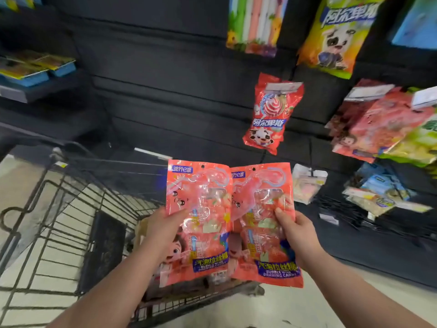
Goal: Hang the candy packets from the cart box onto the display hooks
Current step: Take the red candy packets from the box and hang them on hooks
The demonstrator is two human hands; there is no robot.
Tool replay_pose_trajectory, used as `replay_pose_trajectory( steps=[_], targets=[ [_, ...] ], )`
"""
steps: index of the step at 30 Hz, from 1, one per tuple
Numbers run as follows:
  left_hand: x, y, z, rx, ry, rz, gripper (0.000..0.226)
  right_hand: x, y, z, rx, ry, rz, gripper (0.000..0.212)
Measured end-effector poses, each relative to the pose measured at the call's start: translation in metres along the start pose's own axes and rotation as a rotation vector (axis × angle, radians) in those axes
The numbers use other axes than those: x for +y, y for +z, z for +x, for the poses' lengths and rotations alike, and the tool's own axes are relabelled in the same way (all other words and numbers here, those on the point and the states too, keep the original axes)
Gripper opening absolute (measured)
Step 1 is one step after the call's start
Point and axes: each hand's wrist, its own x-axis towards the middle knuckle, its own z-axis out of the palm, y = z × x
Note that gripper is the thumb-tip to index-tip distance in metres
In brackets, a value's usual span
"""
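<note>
A wire cart [54,209] is seen left of the left hand [163,229]. 1 pink candy packet [201,197] is pinched at its left edge by that hand, thumb on the front, the other fingers hidden behind. Touching it on the right, a 2nd packet [264,192] is gripped by the right hand [299,234], thumb in front. Above the fingertips, a red lollipop bag [272,114] is hung on the dark display wall [165,79].

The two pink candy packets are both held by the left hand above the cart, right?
Not quite. The head view shows one packet in each hand: the left hand holds the left packet and the right hand holds the right packet, both above the cart.
</note>
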Motion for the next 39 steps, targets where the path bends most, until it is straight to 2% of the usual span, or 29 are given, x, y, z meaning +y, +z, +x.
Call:
replay_pose_trajectory(
  steps=[6, 11, 16, 21, 24, 30, 37, 39],
  targets=[
    [0.027, 0.054, -0.046, -0.093, 0.057, 0.01, 0.024, -0.008, -0.076, -0.015, 0.063, -0.056, 0.06, 0.02],
    [0.04, 0.128, -0.094, -0.189, 0.069, 0.014, 0.016, -0.012, -0.169, -0.036, 0.155, -0.094, 0.117, 0.012],
    [0.047, 0.217, -0.155, -0.272, 0.115, 0.043, 0.021, -0.008, -0.273, -0.051, 0.252, -0.134, 0.13, 0.015],
    [0.047, 0.272, -0.19, -0.303, 0.132, 0.063, 0.024, -0.006, -0.341, -0.057, 0.282, -0.142, 0.163, 0.011],
    [0.046, 0.29, -0.202, -0.297, 0.146, 0.063, 0.024, -0.006, -0.366, -0.058, 0.263, -0.157, 0.18, 0.01],
    [0.049, 0.302, -0.21, -0.272, 0.159, 0.056, 0.041, -0.007, -0.379, -0.041, 0.243, -0.177, 0.17, 0.011],
    [0.065, 0.318, -0.192, -0.239, 0.148, 0.066, 0.023, -0.021, -0.377, -0.012, 0.237, -0.173, 0.149, 0.01],
    [0.072, 0.327, -0.182, -0.254, 0.148, 0.06, 0.024, -0.029, -0.379, -0.002, 0.241, -0.174, 0.14, 0.01]
  ],
)
